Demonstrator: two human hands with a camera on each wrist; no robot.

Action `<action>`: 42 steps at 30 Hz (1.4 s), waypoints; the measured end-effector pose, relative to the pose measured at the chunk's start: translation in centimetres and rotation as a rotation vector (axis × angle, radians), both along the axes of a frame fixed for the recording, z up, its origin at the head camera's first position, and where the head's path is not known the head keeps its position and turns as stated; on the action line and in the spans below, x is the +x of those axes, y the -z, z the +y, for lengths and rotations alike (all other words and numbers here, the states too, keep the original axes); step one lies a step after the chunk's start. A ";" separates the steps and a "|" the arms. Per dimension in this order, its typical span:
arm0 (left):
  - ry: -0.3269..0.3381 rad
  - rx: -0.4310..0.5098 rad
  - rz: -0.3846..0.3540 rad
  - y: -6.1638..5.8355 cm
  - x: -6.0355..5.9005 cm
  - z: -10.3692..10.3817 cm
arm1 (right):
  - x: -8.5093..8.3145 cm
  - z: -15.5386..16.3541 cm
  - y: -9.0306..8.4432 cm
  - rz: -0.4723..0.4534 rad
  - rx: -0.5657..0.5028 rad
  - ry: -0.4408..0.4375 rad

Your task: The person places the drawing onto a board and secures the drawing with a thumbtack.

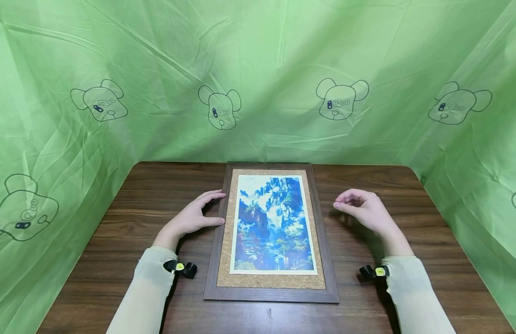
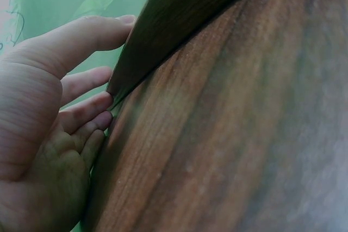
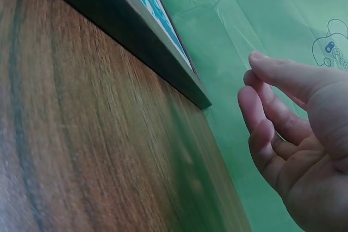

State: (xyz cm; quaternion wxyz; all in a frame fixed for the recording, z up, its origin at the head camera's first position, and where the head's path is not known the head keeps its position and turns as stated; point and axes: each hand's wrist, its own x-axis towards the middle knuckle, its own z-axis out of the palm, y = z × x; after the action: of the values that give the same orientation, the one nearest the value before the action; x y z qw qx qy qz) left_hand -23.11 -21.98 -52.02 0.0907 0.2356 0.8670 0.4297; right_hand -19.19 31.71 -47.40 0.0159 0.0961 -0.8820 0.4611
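While the left hand point(image 1: 195, 213) reaches the frame's side in the head view, the right hand point(image 1: 366, 211) hovers apart from it, to the right of centre. The wooden picture frame point(image 1: 271, 294) lies flat on the wood-grain table point(image 1: 149, 204) in the middle of the picture, its long axis running from bottom to top. Inside it, a cork backing point(image 1: 270, 281) borders a blue mountain landscape print point(image 1: 274, 222). From the left hand the frame lies to the right; from the right hand it lies to the left, across a strip of tabletop. The left hand is thus the nearer, its thumb and forefinger spread apart with their tips at the left rail. Green cloth point(image 1: 274, 46) fills the upper part of the view.

Seen from the left wrist, the thumb tip meets the frame's dark edge at upper left, the other fingers reaching toward it lower down; how firmly they press, I cannot tell.

From the right wrist, the loosely curled fingers at the right of the picture hold nothing, thumb and forefinger tips close together, while the frame slants across the upper left, clear of them.
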 end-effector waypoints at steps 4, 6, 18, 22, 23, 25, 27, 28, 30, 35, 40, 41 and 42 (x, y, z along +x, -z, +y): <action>-0.004 0.000 -0.007 -0.1 0.0 0.0 | 0.0 0.0 0.0 -0.042 -0.047 0.000; -0.006 0.000 -0.011 -0.1 0.1 0.1 | 0.0 0.1 0.0 -0.068 -0.075 -0.009; -0.006 -0.003 -0.012 -0.2 0.2 0.1 | -0.1 -0.4 0.5 -0.079 -0.114 -0.029; -0.004 -0.010 -0.011 -0.2 0.2 0.1 | -0.1 -0.6 0.7 -0.091 -0.161 -0.039; -0.003 -0.009 -0.011 -0.2 0.2 0.1 | -0.1 -0.6 0.7 -0.095 -0.169 -0.038; -0.004 -0.009 -0.010 -0.1 0.2 0.1 | 0.0 -0.8 0.7 -0.103 -0.179 -0.036; -0.004 -0.008 -0.007 -0.1 0.2 0.1 | 0.0 -0.9 0.7 -0.110 -0.185 -0.033; -0.004 -0.008 -0.006 -0.1 0.1 0.1 | 0.0 -1.0 0.7 -0.112 -0.188 -0.032; -0.004 -0.007 -0.005 -0.1 0.1 0.1 | 0.0 -1.0 0.8 -0.118 -0.190 -0.036; -0.008 -0.002 -0.012 -0.1 0.1 0.0 | -0.2 -1.2 1.2 -0.141 -0.190 -0.061; -0.010 -0.007 -0.008 0.0 0.1 0.0 | -0.2 -1.6 1.4 -0.158 -0.198 -0.077; -0.011 -0.007 -0.005 0.0 0.0 -0.1 | -0.2 -1.7 1.4 -0.162 -0.198 -0.076; -0.010 -0.009 0.000 0.1 0.0 -0.1 | -0.2 -1.8 1.4 -0.165 -0.199 -0.076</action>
State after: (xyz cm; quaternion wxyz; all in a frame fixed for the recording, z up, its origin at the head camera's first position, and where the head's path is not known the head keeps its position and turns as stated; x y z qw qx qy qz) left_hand -23.11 -22.05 -52.09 0.0897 0.2308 0.8700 0.4263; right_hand -19.42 29.91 -48.80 -0.0646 0.0894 -0.8260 0.5528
